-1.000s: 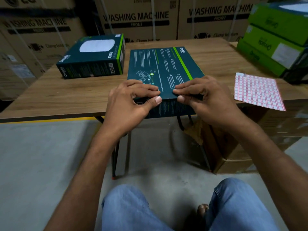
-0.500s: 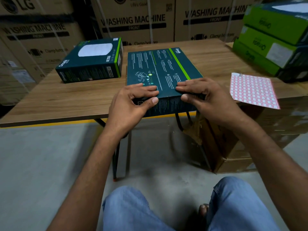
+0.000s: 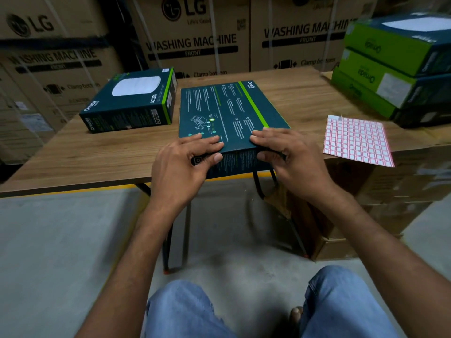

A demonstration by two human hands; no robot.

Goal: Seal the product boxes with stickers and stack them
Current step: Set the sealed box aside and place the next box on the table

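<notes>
On the wood-grain tabletop (image 3: 97,152), green-and-teal cardboard boxes (image 3: 390,69) are sitting stacked far right, likely done. Flat dark-teal printed carton (image 3: 227,111) at the near edge: my left hand (image 3: 185,164) and right hand (image 3: 290,157) are clamping its front lip, probably pressing a seal. Teal box with white oval print (image 3: 131,103) is waiting left. Pink-gridded paper sticker sheet (image 3: 356,140) is lying right.

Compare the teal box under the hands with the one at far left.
The middle dark teal cardboard box shows its text-printed side, gripped by left hand and right hand; the far-left dark teal cardboard box shows a white device picture and lies untouched. Both carry a green stripe.
</notes>
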